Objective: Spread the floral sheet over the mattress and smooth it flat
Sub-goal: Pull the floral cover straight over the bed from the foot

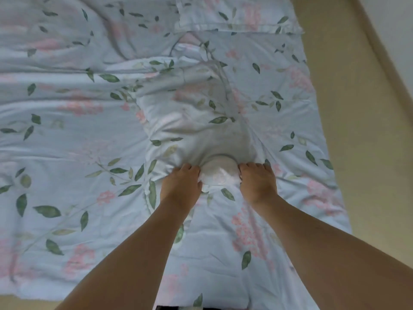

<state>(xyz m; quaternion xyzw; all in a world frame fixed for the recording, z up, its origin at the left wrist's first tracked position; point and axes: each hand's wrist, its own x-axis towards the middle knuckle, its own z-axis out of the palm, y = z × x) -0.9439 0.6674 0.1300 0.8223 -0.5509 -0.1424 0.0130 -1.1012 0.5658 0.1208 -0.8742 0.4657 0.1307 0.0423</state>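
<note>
Sheet [73, 135], pale blue with green leaves and pink flower clusters, lies spread across almost the whole view; its left part is fairly flat with long shallow creases running sideways; deeper folds gather at upper left; no bare mattress surface is visible beneath it. Near edge of the cloth shows at lower left, with a tan floor [368, 153] strip beyond it.

Left hand [180, 185] sits at centre, arm extended forward, fingers curled down into the fabric and pinching a gather of it; right hand [258, 183] is just beside it, likewise with fingers curled and gripping the cloth; the two hands are close but not touching; between them stands a small rounded bulge of whitish fabric [220, 173], stretched taut; whether this is the sheet's underside or another layer cannot be told. Wrinkles radiate outward from the gripped spot; a raised, puffed ridge of cloth runs away from the hands toward the far side.

Upper centre to right: a second floral layer with a stitched hem [234, 26] overlaps the far end. Right edge of the sheet runs diagonally, with the tan floor beyond it, and a lighter wall [397, 23] at the upper right corner.
</note>
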